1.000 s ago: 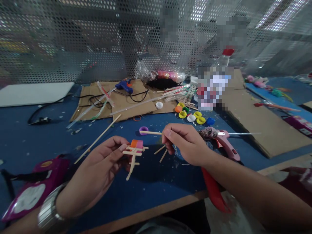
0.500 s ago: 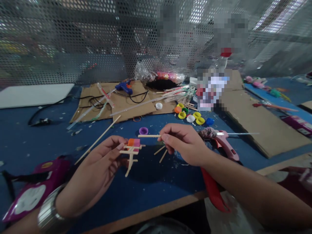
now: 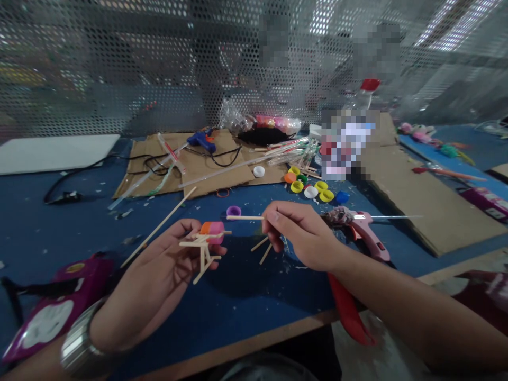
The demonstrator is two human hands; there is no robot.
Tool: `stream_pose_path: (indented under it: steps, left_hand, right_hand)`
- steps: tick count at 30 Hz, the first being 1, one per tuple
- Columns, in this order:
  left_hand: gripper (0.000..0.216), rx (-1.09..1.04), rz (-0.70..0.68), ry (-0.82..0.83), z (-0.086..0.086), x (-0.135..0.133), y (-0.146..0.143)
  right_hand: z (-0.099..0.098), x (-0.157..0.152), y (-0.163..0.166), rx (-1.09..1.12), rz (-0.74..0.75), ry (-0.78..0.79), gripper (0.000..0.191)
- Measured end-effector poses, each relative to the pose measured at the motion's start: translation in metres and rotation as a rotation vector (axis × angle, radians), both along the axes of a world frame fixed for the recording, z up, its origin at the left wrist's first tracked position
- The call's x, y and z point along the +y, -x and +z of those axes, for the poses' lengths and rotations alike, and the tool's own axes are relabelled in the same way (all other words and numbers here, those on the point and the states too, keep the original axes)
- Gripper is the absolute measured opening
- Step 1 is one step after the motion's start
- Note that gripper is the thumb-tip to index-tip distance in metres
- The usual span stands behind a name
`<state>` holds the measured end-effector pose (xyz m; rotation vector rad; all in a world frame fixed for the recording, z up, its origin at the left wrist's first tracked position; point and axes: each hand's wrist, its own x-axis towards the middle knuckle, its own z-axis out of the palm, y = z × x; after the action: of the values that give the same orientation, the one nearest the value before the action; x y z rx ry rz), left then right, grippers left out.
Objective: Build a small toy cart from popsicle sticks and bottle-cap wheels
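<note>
My left hand (image 3: 159,280) holds a small model of wooden sticks (image 3: 200,251) glued under an orange and a pink bottle cap (image 3: 211,232), fingers closed around it, just above the blue table (image 3: 246,301). My right hand (image 3: 304,233) pinches a short wooden stick (image 3: 244,217), which points left toward the model. A purple cap (image 3: 234,210) lies on the table behind the stick. Two short sticks (image 3: 262,250) lie under my right hand.
A pink glue gun (image 3: 365,233) lies right of my right hand, red-handled scissors (image 3: 347,312) under my forearm. A long skewer (image 3: 159,226), several coloured caps (image 3: 313,188), cardboard sheets (image 3: 198,161), a blue glue gun (image 3: 202,140) and straws lie behind. A magenta packet (image 3: 51,307) sits at left.
My left hand has tilted and lifted the stick model a little, moving it left. My right hand stays almost in place with its stick.
</note>
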<state>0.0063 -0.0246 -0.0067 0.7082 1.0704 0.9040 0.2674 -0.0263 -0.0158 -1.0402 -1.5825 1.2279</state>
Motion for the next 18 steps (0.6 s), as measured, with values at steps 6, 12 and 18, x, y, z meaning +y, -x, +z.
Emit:
stream_pose_path:
  steps: [6, 12, 18]
  left_hand:
    - [0.021, -0.016, -0.003, 0.048, 0.004, -0.001, -0.002]
    - [0.015, -0.051, -0.001, 0.053, 0.007, 0.0, -0.009]
    - [0.015, -0.144, -0.017, 0.034, -0.002, 0.0, -0.006]
  right_hand:
    - [-0.002, -0.001, -0.003, -0.004, 0.032, -0.034, 0.031]
    - [0.004, -0.008, -0.009, -0.038, 0.255, -0.208, 0.024]
    - [0.007, -0.008, -0.001, -0.365, 0.314, -0.262, 0.016]
